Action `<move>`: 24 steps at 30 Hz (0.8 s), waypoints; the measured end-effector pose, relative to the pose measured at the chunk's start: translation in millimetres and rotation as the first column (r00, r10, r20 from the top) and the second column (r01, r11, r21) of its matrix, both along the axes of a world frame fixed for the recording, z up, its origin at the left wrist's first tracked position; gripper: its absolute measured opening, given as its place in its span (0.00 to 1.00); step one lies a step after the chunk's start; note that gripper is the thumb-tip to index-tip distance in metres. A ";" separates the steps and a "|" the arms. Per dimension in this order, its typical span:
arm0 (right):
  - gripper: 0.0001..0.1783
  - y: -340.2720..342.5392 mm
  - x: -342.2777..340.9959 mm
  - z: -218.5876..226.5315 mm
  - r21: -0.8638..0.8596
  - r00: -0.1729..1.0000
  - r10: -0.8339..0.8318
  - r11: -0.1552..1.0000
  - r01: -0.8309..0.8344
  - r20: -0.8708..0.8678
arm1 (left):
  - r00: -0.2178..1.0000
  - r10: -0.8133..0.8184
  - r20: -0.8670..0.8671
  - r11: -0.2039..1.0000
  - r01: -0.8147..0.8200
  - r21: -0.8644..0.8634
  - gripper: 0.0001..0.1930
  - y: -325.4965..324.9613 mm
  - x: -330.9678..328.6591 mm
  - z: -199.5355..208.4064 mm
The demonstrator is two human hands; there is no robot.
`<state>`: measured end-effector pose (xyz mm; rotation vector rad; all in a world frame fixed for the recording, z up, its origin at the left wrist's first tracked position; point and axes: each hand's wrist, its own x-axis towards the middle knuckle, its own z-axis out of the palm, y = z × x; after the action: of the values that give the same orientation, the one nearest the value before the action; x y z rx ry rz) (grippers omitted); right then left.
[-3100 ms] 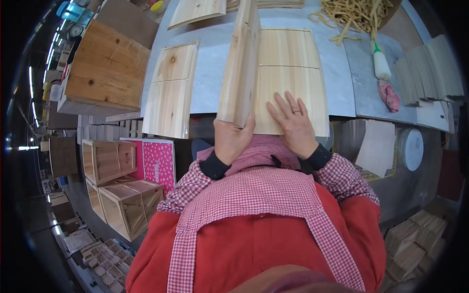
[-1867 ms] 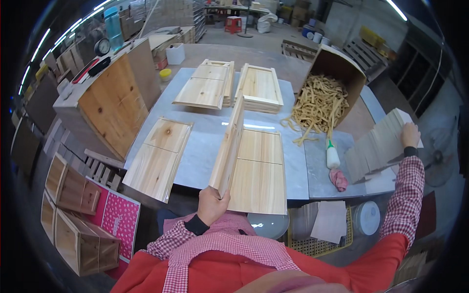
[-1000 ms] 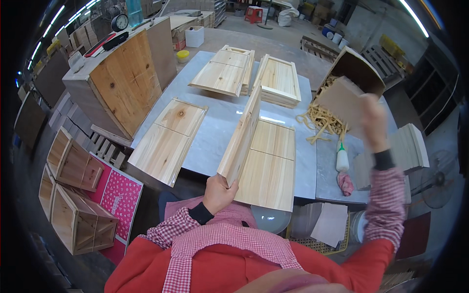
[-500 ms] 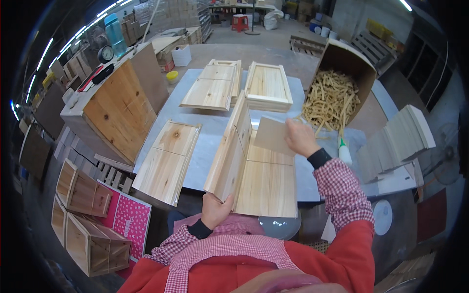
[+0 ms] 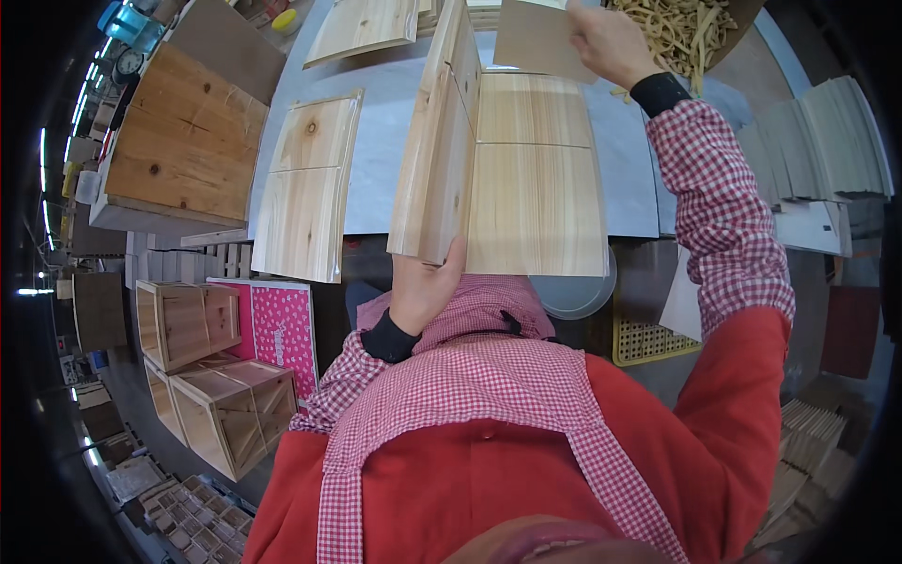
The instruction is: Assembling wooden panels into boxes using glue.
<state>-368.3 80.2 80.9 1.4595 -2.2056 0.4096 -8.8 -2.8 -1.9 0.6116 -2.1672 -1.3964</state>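
My left hand [image 5: 427, 289] is closed round the near lower corner of a pale wooden panel [image 5: 427, 164] standing on edge, thumb on its right face. Against its right side lies a flat wooden panel [image 5: 537, 202] with a groove across it, its near end jutting past the table edge. My right hand [image 5: 613, 45] pinches the right side of a thin brown board [image 5: 534, 39] at the flat panel's far end. The board's far part is cut off by the top of the picture. Further left, another grooved wooden panel [image 5: 305, 179] lies apart from my hands.
More wooden panels [image 5: 362, 28] lie at the far side of the blue-grey table [image 5: 376, 202]. Pale curled strips [image 5: 691, 33] fill a box at the far right. Stacked boards [image 5: 817, 141] stand right, a wooden cabinet [image 5: 188, 132] left. Wooden crates [image 5: 235, 404] sit lower left.
The head view has tipped downward, so the table sits higher in the picture. My right hand has carried the brown board farther from me along the flat panel. My left hand keeps its grip.
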 end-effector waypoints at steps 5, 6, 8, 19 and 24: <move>0.06 -18.0 7.8 2.0 0.094 0.998 0.032 0.995 -0.036 0.049 | 0.998 0.024 0.053 0.995 -0.029 0.092 0.14 5.6 6.4 5.9; 0.06 -20.7 9.1 2.6 0.120 0.998 0.043 0.992 -0.049 0.054 | 0.997 0.024 0.070 0.995 -0.031 0.092 0.14 5.8 7.2 7.3; 0.06 -28.2 4.4 0.3 0.126 0.998 0.038 0.991 -0.045 0.057 | 0.995 0.017 0.095 0.993 -0.028 0.112 0.14 6.7 7.6 13.8; 0.08 -44.9 -17.1 -11.0 0.170 0.990 0.021 0.984 -0.045 0.139 | 0.993 0.051 0.110 0.998 -0.053 0.019 0.11 2.9 11.2 5.3; 0.09 -52.5 -42.5 -41.0 -0.052 0.971 0.230 0.973 -0.226 0.067 | 0.990 0.048 0.129 0.998 -0.053 0.037 0.11 4.8 10.7 8.6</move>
<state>-410.8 27.8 40.0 1.7054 -2.0746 0.5922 1.9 2.0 6.7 0.7858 -2.2107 -1.4118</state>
